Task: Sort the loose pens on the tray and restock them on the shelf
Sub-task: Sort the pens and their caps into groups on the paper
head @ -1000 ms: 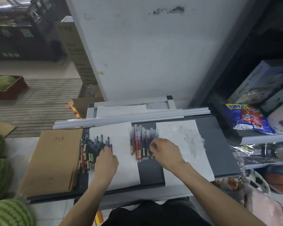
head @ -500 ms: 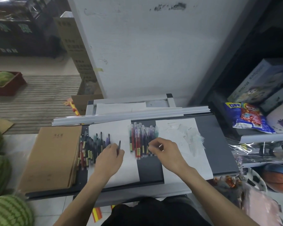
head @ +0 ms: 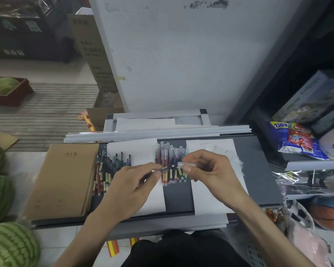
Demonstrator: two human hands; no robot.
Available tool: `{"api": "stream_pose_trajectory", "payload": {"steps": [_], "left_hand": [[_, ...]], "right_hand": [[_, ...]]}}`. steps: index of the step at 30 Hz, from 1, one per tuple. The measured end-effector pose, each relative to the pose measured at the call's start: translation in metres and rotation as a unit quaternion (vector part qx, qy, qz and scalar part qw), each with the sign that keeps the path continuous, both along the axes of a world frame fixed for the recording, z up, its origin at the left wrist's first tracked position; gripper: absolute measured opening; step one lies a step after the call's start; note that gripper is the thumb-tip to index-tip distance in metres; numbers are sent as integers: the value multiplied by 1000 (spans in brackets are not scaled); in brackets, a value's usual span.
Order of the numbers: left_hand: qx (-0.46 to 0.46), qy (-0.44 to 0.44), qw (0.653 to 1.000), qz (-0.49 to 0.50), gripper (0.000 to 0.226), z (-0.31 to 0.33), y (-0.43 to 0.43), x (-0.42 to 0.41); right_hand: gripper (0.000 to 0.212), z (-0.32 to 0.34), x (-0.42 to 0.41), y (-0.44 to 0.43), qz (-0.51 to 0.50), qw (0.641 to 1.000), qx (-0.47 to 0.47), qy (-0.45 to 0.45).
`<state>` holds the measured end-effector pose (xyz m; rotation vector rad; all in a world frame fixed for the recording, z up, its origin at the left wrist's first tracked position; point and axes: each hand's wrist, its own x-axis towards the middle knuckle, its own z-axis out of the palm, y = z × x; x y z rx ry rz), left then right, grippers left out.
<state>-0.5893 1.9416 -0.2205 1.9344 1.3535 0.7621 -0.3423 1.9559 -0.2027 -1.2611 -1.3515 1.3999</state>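
Observation:
On the dark grey tray (head: 258, 170) lie two groups of pens. A heap of uncapped dark pens (head: 112, 166) sits left of centre, and a row of capped pens (head: 168, 162) sits in the middle. My left hand (head: 129, 185) pinches a dark pen (head: 162, 169) by its body, tip pointing right. My right hand (head: 210, 170) pinches a clear pen cap (head: 182, 164) just right of that tip. Both hands hover over the capped row, with cap and tip a short gap apart.
A stack of brown notebooks (head: 64, 180) fills the tray's left end, white paper sheets (head: 210, 197) lie under the pens. Watermelons (head: 6, 245) stand at the left. The shelf at right holds snack bags (head: 295, 139), boxes and a basketball (head: 330, 214).
My left hand lifted one dark pen out of the left heap and carried it right. My right hand picked a clear cap from the capped row and raised it toward the pen tip.

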Motion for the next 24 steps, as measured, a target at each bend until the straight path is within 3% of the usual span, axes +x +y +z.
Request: {"api": "stream_pose_trajectory", "payload": {"steps": [9,24], "left_hand": [[61,81,995,-5,39,4,5,-2],[123,93,988,-31,27,2,8,5]], "right_hand": [[7,6,-12,-3,0,998,12,-64],[17,4,-23,-1,-30,997,1,-68]]}}
